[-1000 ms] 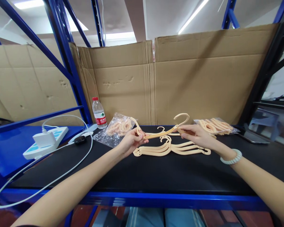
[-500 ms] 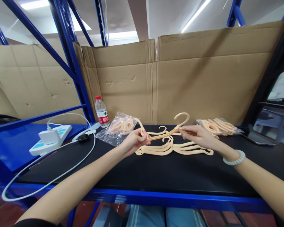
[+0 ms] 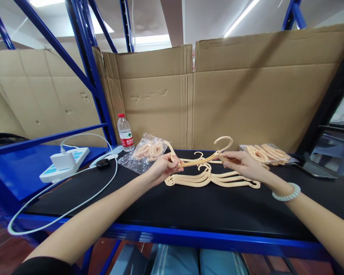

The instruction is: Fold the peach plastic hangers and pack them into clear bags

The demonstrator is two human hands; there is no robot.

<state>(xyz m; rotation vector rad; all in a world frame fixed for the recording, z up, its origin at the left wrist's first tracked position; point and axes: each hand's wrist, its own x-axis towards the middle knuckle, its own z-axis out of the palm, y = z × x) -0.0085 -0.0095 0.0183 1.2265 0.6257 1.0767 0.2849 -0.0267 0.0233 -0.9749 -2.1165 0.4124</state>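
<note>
Between my hands a cream plastic clothes hanger (image 3: 200, 162) is held above the table, its hook pointing up. My left hand (image 3: 166, 168) pinches its left end, where a curved piece rises from the fingers. My right hand (image 3: 240, 164) is closed around the part just right of the hook; its fingers cover that arm. Below and behind the hands, several matching hangers (image 3: 192, 181) lie overlapping on the black tabletop (image 3: 212, 214), partly hidden by the held hanger and my hands.
At the back stand a clear plastic bag of cream parts (image 3: 149, 151), a second bag (image 3: 266, 153) to the right, and a water bottle (image 3: 125, 133). A power strip (image 3: 64, 166) with a looping white cable lies left. Cardboard sheets (image 3: 260, 103) wall off the rear.
The view has shifted slightly, so the scene sits a little further right. Both hands keep their grip on the hanger, with hardly any visible movement.
</note>
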